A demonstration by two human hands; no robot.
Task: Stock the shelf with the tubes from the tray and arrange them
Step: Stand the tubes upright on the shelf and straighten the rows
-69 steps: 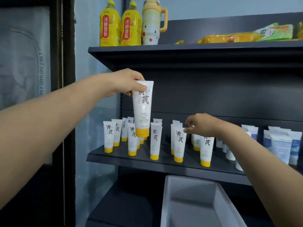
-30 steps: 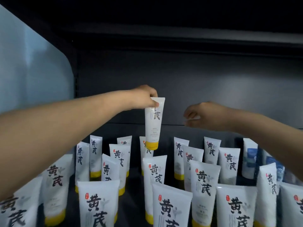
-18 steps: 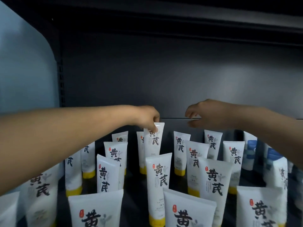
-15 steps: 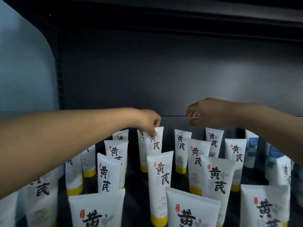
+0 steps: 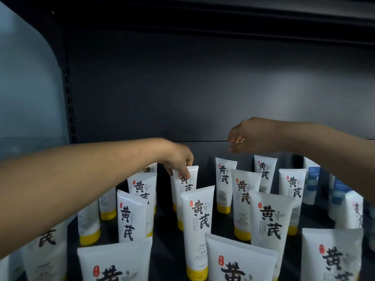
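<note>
Several white tubes with yellow caps and black lettering stand cap-down on the dark shelf point(image 5: 166, 226). My left hand point(image 5: 179, 159) pinches the top edge of one white tube point(image 5: 187, 182) in the back rows, which stands upright behind a taller front tube point(image 5: 197, 224). My right hand point(image 5: 249, 134) hovers above the rear tubes on the right, fingers loosely curled, holding nothing. The tray is out of view.
White tubes with blue labels point(image 5: 313, 181) stand at the right end of the shelf. The dark back panel point(image 5: 203, 88) rises close behind the rows, and the upper shelf's underside point(image 5: 203, 15) sits overhead. A pale wall point(image 5: 26, 88) borders the left side.
My left hand has lowered the tube from mid-air down into the back rows, where it now stands. The right hand has stayed hovering. The camera has moved in close to the shelf.
</note>
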